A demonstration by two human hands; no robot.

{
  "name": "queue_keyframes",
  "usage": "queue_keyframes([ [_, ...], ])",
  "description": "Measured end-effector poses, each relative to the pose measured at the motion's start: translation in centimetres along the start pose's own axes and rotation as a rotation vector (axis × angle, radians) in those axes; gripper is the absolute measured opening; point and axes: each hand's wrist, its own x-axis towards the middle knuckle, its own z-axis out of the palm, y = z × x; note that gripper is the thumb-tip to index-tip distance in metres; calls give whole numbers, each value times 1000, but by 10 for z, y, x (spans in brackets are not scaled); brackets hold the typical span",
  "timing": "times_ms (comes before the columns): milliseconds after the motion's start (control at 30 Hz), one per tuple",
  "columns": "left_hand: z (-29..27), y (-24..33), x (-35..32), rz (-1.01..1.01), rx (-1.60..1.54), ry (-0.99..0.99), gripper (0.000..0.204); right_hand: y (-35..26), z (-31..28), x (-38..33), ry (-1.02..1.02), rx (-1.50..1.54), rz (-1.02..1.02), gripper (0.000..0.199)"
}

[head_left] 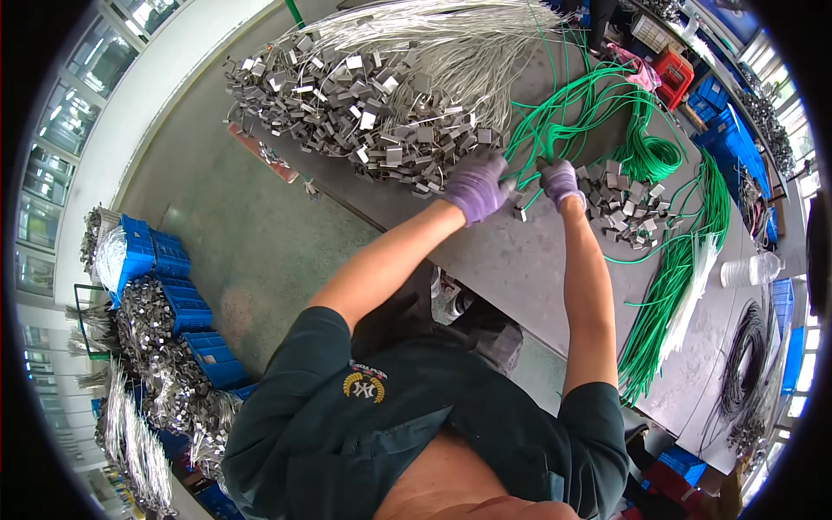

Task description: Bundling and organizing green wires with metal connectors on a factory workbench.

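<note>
Both my hands wear purple gloves with grey fingers and work side by side over the grey table (485,251). My right hand (562,180) is closed around a bunch of green wires (555,130), which fans out away from me. To its left, my left hand (477,188) has its fingers curled together beside the green wire ends; what they pinch is too small to make out. A big heap of metal blocks with silvery wires (373,113) lies against the left hand's far side. A smaller pile of metal blocks (624,204) sits right of my right hand.
Long green wires (646,338) and a sheaf of white strips (689,299) lie along the table's right part. Beyond them are a clear plastic bottle (750,270) and a black cable coil (744,360). Blue crates (186,303) with metal parts stand on the floor at left.
</note>
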Motion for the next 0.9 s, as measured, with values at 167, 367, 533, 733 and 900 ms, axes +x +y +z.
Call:
queue_keyframes([
  [167, -83, -37, 47, -141, 408, 236, 32, 48, -1, 2, 96, 474, 213, 36],
  [367, -77, -102, 83, -523, 457, -15, 55, 97, 31, -16, 231, 44, 91, 47],
  [533, -106, -148, 107, -484, 128, -265, 33, 87, 33, -35, 339, 185, -48, 51],
  [733, -176, -113, 116, -898, -966, -95, 21, 73, 11, -53, 193, 463, 198, 51],
  [900, -169, -149, 62, -785, -854, -343, 27, 84, 14, -48, 123, 592, 242, 41],
])
